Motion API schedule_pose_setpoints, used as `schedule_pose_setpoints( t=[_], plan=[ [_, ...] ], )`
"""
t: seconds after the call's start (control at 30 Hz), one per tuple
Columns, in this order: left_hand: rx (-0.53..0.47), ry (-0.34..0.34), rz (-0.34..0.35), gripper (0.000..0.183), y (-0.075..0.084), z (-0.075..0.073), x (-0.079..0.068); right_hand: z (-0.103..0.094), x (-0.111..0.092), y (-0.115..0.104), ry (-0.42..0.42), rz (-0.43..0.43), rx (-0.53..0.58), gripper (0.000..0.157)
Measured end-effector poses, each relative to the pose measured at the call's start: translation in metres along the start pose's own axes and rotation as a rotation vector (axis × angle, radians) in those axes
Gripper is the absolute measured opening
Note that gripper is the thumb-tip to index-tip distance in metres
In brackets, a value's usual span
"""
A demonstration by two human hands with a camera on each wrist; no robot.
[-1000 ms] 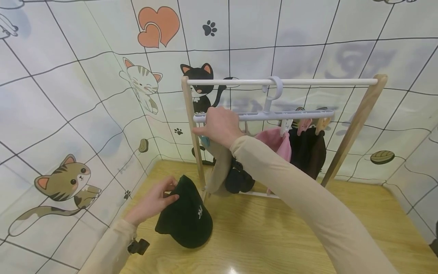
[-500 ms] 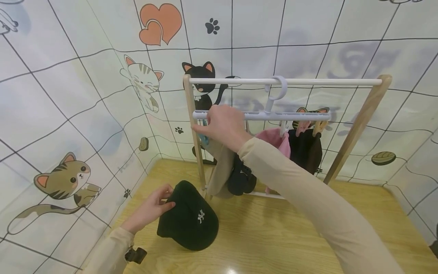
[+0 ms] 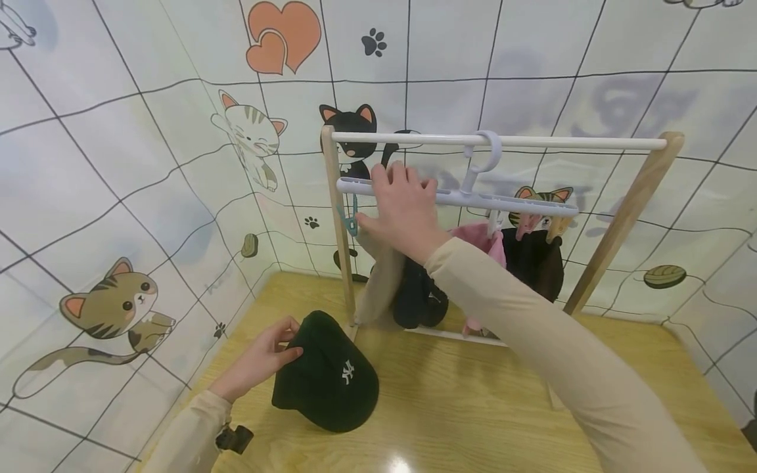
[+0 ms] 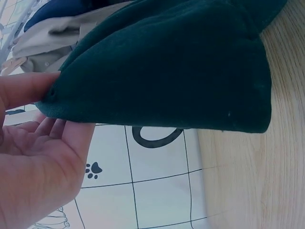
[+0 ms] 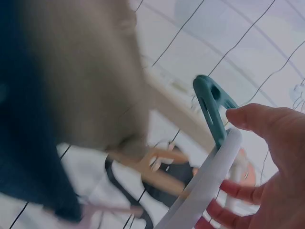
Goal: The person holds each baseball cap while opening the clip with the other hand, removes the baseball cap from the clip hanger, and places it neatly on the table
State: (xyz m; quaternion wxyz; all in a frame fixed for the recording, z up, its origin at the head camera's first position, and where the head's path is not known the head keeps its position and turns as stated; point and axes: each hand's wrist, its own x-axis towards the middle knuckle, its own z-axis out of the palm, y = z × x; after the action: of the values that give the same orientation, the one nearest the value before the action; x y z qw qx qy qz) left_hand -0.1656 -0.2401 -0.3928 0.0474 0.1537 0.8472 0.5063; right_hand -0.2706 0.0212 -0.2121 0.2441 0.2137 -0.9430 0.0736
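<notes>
Matt against glossy
The baseball cap (image 3: 328,381) looks matt cloth, the hanger (image 3: 503,203) smooth plastic, the tabletop (image 3: 461,394) glossy and wood-grained.

Place: boxed-in nook; whether in a home or studio, I can't tell
Around me: rippled, grid-printed sheeting (image 3: 455,46) with cartoon cats (image 3: 127,305) and orange hearts (image 3: 301,26), ahead and on both sides
Underneath: wood-grain surface (image 3: 449,394) meeting the sheeting
Before me: low clothes rack (image 3: 556,142)

Orange hearts (image 3: 300,31), cartoon cats (image 3: 115,302) and paw prints (image 3: 373,45) on a gridded white wall (image 3: 455,39) behind a wood-grain tabletop (image 3: 461,394)
</notes>
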Motion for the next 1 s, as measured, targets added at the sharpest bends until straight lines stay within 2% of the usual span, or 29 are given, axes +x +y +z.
schedule_pose_setpoints(
  t=[0.1, 0.2, 0.4, 0.5, 0.7, 0.9, 1.0],
  plan=[
    [-0.001, 0.007, 0.0, 0.016, 0.0, 0.0, 0.0, 0.002, 0.001, 0.016, 0.001, -0.009, 0.061, 0.048],
    [-0.008, 0.012, 0.001, 0.016, 0.0, 0.001, 0.0, 0.003, 0.0, 0.033, 0.015, -0.014, 0.081, 0.042],
    [-0.02, 0.014, -0.015, 0.016, 0.0, 0.0, 0.002, 0.004, -0.001, 0.056, 0.023, -0.058, 0.05, 0.037],
    [-0.032, -0.014, -0.036, 0.016, -0.003, -0.001, 0.001, 0.005, 0.0, 0.061, 0.011, -0.089, 0.037, 0.033],
    [-0.055, -0.075, -0.135, 0.029, -0.009, 0.0, 0.001, 0.008, -0.001, 0.064, 0.006, -0.12, -0.005, 0.035],
    [-0.125, -0.081, -0.271, 0.041, -0.022, 0.007, -0.001, 0.012, -0.004, 0.07, 0.055, -0.167, -0.035, 0.036],
    [-0.112, -0.07, -0.318, 0.044, -0.03, 0.009, -0.001, 0.014, -0.004, 0.072, 0.056, -0.173, -0.049, 0.033]
  ],
)
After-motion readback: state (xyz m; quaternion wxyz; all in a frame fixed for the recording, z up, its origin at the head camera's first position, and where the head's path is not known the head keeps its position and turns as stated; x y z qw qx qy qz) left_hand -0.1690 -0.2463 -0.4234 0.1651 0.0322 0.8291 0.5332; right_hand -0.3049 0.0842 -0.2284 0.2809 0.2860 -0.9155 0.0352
